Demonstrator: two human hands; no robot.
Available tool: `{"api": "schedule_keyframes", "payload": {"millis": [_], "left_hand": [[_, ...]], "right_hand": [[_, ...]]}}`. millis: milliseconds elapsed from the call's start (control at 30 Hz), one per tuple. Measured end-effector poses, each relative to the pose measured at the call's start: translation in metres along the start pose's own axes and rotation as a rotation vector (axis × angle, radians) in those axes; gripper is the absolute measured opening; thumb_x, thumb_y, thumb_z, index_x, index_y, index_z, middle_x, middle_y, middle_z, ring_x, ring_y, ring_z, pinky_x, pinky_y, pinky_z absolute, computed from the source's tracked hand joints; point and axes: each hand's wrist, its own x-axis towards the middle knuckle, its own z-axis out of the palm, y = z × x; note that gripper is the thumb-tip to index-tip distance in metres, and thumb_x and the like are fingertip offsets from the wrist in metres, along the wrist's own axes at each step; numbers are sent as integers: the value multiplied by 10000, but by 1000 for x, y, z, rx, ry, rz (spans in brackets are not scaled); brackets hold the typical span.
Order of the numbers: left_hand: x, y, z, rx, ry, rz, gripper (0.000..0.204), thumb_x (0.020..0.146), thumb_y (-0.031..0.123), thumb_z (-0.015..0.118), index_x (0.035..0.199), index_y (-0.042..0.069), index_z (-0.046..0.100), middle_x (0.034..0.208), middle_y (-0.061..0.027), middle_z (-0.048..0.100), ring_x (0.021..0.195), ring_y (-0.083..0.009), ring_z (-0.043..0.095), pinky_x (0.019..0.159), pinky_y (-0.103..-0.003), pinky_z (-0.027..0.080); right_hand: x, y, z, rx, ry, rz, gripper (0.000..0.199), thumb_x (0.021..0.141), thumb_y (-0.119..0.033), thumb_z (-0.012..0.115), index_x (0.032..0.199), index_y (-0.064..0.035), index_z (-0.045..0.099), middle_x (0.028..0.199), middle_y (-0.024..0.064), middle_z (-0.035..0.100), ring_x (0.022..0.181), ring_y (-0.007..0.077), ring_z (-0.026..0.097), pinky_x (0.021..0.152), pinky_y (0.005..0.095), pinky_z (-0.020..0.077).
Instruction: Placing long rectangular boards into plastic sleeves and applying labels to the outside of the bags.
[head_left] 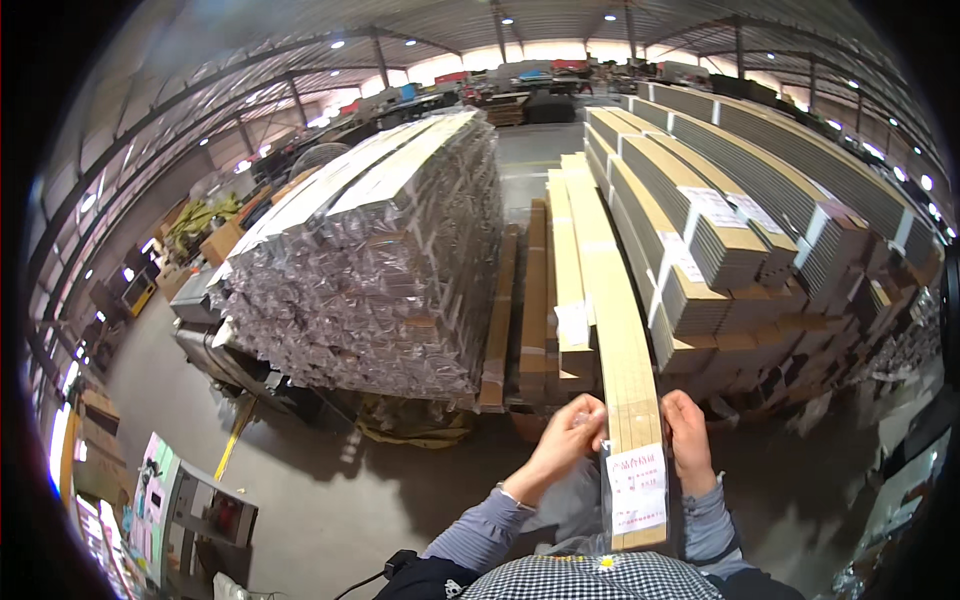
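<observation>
Head view: a long, narrow bundle with a flat tan top, like cardboard, runs from the gap between two big stacks toward a black-and-white checked apron. Its near end lies between the left hand at its left edge and the right hand at its right edge. Both hands' fingers are curled inward; the view is too small to tell whether they are clamped on the bundle or only resting against it. Clear, shiny film shows along the near sides.

A white label on the near end bears red characters, with a larger line at the top and smaller rows below. A shorter bundle beside it carries a white slip.

To the left, the wrapped stack is a block of crinkled, glossy plastic with smooth, pale tops. To the right, the board stack shows ribbed grey sides, tan tops, white straps and printed sheets.
</observation>
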Motion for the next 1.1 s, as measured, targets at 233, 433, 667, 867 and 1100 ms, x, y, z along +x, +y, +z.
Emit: {"api": "schedule_keyframes", "payload": {"millis": [233,433,667,867,1100], "left_hand": [[-2,-121,9,184,344,49,323,969,283,599,769,48,504,584,23,426,542,-76,395,484,-299,356],[-35,-221,-42,827,48,-251,550,831,105,561,1352,30,403,932,-297,656,890,-437,651,765,-512,495],[-52,-123,-30,777,193,-78,629,813,45,552,1415,115,385,1023,-258,665,922,-424,653,764,-492,528],[-93,-151,-100,773,243,134,740,747,-122,544,1427,135,402,1041,-224,679,934,-381,683,764,-426,544],[-105,-65,-77,656,200,162,607,773,-165,479,1305,113,568,718,-110,655,625,-170,667,587,-303,517]], "right_hand": [[-25,120,6,-299,230,-62,285,960,-104,462,707,29,459,590,73,453,583,134,413,555,351,368],[-59,270,-12,-367,63,348,163,908,-23,484,1039,13,573,930,75,610,818,157,590,730,312,479],[-32,176,12,-370,-174,-244,340,944,-248,495,1173,-15,589,1069,86,635,980,201,603,830,313,485],[-59,134,81,226,-234,27,292,990,-330,571,1085,-56,544,895,5,601,815,61,540,670,237,455],[-69,89,100,-179,-76,-80,105,917,-81,608,991,-41,545,821,100,666,829,179,690,718,326,524]]}}
